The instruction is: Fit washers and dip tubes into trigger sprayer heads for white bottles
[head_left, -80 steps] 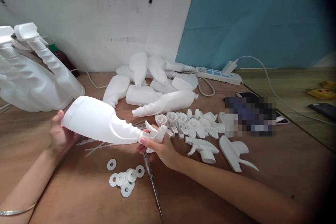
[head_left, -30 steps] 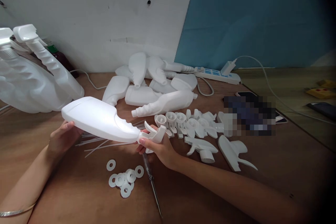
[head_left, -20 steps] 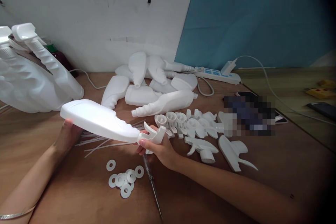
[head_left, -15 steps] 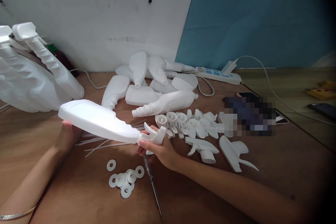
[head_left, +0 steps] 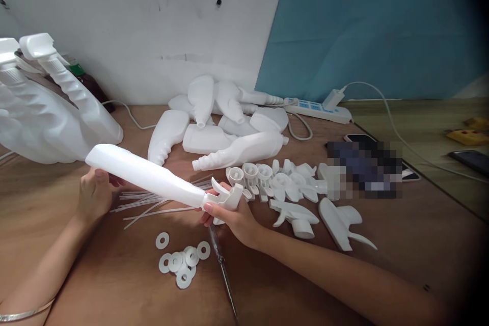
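Bottle (head_left: 145, 175) now edge-on between hands.

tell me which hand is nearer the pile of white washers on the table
Right. The right hand, gripping the trigger head on the bottle, sits just above and beside the washers. The left hand holds the bottle's base, farther off to the left.

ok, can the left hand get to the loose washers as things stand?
Probably not at once: the left hand is holding up the base of the white bottle. The washers lie uncovered on the table just below, so the path is free once it lets go.
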`<state>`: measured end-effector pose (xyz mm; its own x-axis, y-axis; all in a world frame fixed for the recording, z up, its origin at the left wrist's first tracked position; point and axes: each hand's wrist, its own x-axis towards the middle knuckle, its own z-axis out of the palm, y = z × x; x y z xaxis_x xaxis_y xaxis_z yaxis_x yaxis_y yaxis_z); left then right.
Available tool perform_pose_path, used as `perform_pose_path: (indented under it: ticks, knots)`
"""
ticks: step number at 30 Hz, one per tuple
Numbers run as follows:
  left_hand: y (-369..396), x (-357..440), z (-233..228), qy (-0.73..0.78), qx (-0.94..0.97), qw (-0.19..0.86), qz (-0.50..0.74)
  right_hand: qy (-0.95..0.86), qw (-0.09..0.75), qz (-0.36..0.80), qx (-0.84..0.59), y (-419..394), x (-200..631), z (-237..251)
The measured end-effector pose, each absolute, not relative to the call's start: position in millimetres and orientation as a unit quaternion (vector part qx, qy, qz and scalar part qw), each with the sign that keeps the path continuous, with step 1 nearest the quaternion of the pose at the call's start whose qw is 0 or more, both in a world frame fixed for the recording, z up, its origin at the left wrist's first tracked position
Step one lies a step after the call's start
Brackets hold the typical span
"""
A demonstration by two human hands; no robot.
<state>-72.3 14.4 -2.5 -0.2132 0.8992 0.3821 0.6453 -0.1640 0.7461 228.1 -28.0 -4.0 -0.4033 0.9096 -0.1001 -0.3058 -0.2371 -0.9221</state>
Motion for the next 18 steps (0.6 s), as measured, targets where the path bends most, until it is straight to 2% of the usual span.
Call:
perform_pose_path:
  ticks: [4, 12, 18]
  knots:
    - [14.7, -71.6, -1.1, 0.637, 0.613, 0.085, 0.460, -0.440, 0.429, 0.708, -0.347, -28.0, 227.8, -4.1]
    - [11.4, -58.7, 7.0, 0.609, 0.566, 0.035, 0.555, -0.437, 0.434, 0.709, -0.343, -27.2, 227.7, -4.9]
    - [12.4, -53.9, 9.2, 0.605, 0.540, 0.037, 0.583, -0.439, 0.435, 0.706, -0.347, -27.2, 228.1, -2.9]
